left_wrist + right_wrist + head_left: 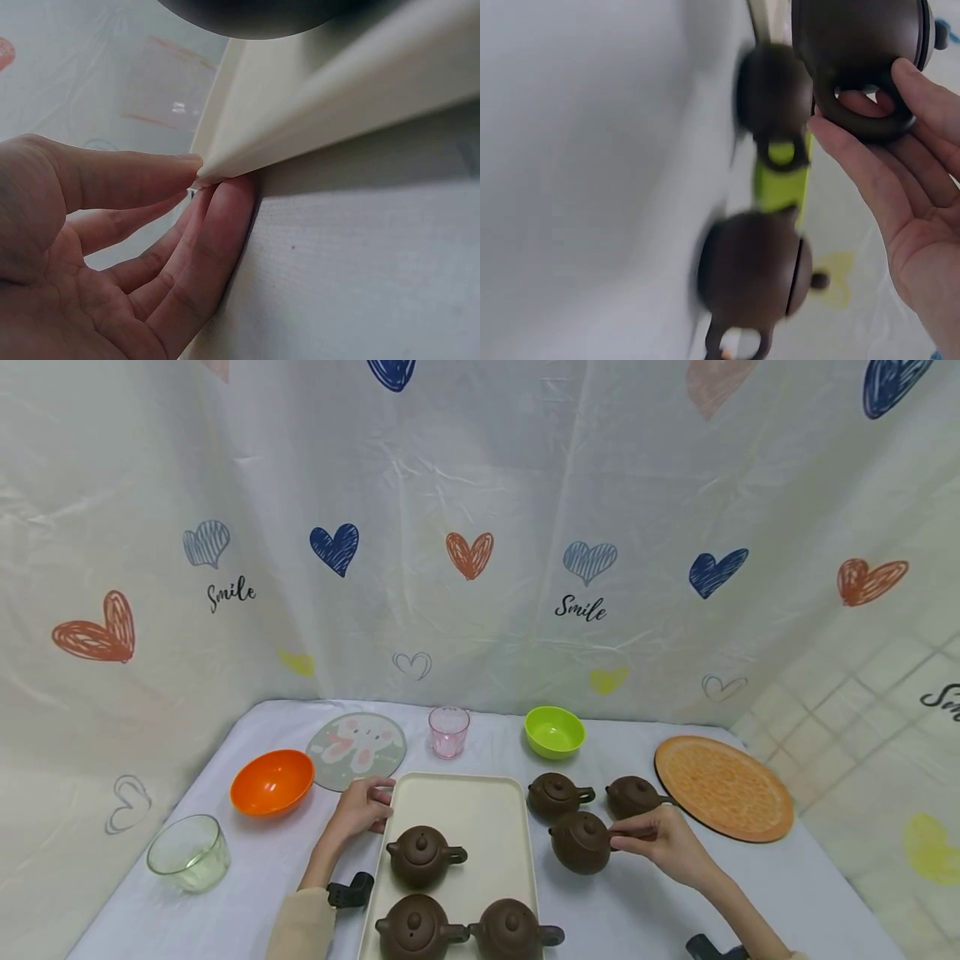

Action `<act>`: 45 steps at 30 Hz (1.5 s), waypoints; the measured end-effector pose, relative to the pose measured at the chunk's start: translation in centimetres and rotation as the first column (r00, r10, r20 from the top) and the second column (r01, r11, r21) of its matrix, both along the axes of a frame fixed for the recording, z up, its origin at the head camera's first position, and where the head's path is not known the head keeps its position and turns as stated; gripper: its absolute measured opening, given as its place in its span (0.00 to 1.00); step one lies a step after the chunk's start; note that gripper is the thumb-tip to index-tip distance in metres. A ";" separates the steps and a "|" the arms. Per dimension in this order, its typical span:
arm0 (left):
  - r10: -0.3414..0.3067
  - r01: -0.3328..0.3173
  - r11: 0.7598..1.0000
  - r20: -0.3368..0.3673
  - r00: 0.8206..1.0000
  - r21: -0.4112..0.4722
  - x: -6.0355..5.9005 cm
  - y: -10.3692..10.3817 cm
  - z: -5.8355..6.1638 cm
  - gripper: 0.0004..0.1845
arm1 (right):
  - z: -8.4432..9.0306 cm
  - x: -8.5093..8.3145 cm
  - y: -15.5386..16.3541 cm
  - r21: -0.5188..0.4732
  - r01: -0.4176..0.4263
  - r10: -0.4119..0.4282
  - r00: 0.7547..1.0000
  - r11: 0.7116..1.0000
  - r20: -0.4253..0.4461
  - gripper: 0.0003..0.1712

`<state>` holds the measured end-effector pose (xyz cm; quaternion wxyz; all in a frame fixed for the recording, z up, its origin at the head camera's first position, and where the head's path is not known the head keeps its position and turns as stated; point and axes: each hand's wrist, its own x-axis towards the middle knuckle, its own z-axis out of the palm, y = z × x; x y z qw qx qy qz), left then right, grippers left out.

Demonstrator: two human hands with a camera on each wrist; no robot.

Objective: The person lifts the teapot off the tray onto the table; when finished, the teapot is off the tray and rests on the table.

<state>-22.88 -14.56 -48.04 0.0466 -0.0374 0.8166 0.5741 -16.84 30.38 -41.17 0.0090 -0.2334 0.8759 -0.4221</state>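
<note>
A cream tray [480, 806] lies in the middle of the white table, with three brown teapots on it [422, 854] [416, 927] [513, 929]. My left hand [377, 807] pinches the tray's far left corner [225, 154], thumb on top and fingers [217, 225] underneath. Just right of the tray, my right hand [626, 837] holds a fourth brown teapot [581, 842] by its loop handle [866, 124], fingers curled round it. Two more teapots [557, 793] [633, 795] stand behind it; they look blurred in the right wrist view.
Orange bowl [272, 781] and glass bowl [187, 852] stand at the left. A round bunny mat [356, 750], a pink cup [448, 732] and a green bowl [554, 732] line the back. An orange-slice mat [723, 787] lies at the right. A heart-printed curtain surrounds the table.
</note>
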 end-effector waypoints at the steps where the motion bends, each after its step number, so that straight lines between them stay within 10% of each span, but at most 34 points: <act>1: -0.001 0.001 1.000 -0.001 1.000 0.002 0.0 0.0 0.0 0.25 | 0.0 0.1 0.5 0.005 0.008 -0.008 1.000 1.000 -0.005 0.11; 45: 0.008 -0.008 1.000 -0.012 1.000 -0.021 0.0 0.1 0.0 0.25 | -3.4 0.9 10.0 0.048 0.012 -0.011 0.999 0.999 -0.031 0.08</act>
